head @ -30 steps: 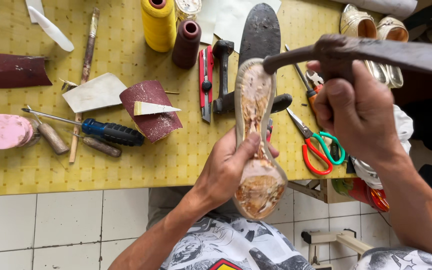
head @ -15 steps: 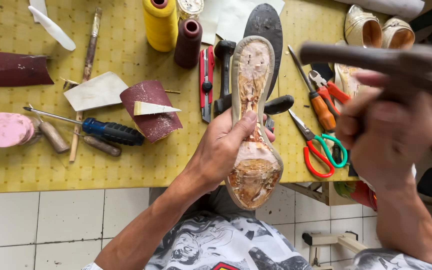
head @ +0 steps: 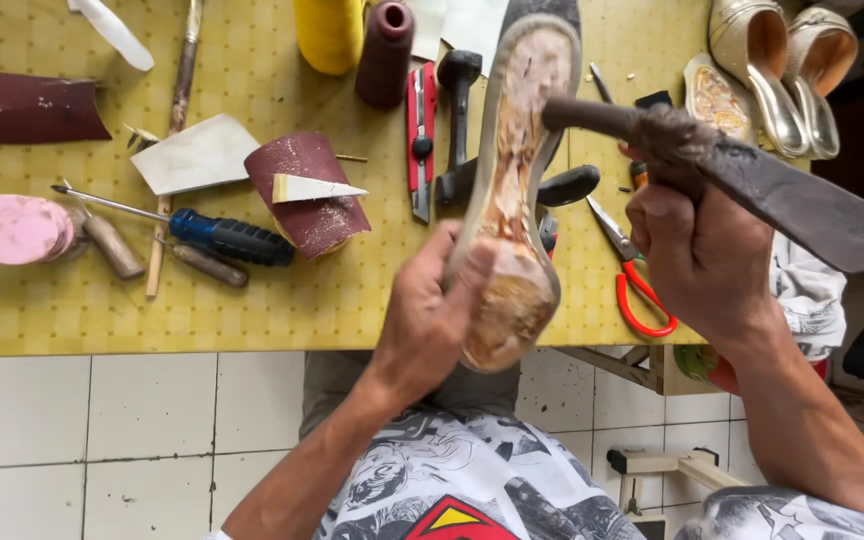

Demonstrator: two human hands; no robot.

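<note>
The left hand [head: 427, 320] is gripping a shoe sole [head: 510, 190] near its heel end, fingers closed around the edge, holding it glue-stained side up above the front edge of the yellow table [head: 252, 310]. The right hand [head: 697, 255] is clenching the handle of a worn hammer [head: 722, 165], whose head is touching the sole near its middle. Just behind the right hand, red-handled scissors [head: 632, 275] are lying on the table. Further left, a blue-handled screwdriver [head: 207, 232] is resting beside a curled piece of dark red sandpaper [head: 307, 195] and a pink disc [head: 14, 228]. At the far edge, a yellow thread spool [head: 330, 32] and a maroon spool [head: 385, 55] are standing upright, with a red utility knife [head: 419, 140] near them. A pair of gold shoes [head: 782, 70] is sitting at far right.
</note>
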